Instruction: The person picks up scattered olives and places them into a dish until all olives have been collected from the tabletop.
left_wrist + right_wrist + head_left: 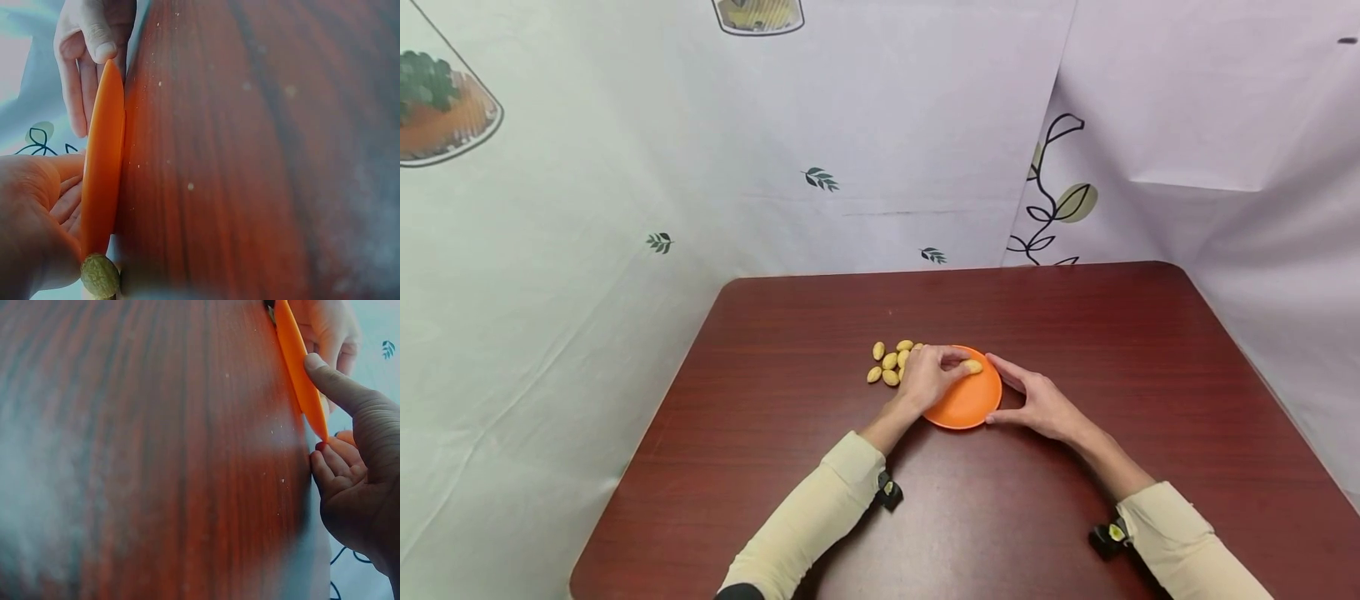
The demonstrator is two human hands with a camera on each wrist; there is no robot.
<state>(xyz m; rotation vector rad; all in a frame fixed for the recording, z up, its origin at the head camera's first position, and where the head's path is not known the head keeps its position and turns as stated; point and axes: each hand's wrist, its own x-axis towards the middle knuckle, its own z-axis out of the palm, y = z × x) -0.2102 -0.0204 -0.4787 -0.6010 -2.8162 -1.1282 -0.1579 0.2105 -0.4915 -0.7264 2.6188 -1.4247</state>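
Over an orange plate (958, 408) on the table, my left hand (928, 379) pinches a yellow oval nut (973, 367) between thumb and fingertips. My right hand (1045, 406) holds the plate's right side, thumb at the near rim and fingers at the far rim. Several more yellow nuts (891, 361) lie in a loose group left of the plate, partly hidden behind the left hand. In the left wrist view one wrinkled nut (100, 275) shows by the plate's edge. The right wrist view shows the right thumb (331, 381) against the rim.
The dark red wooden table (775, 400) has rounded corners. White cloth (880, 142) printed with leaves and bowls hangs behind and beside it. Both forearms, in pale sleeves (812, 517), reach in from the near side, with small dark devices (889, 492) at the wrists.
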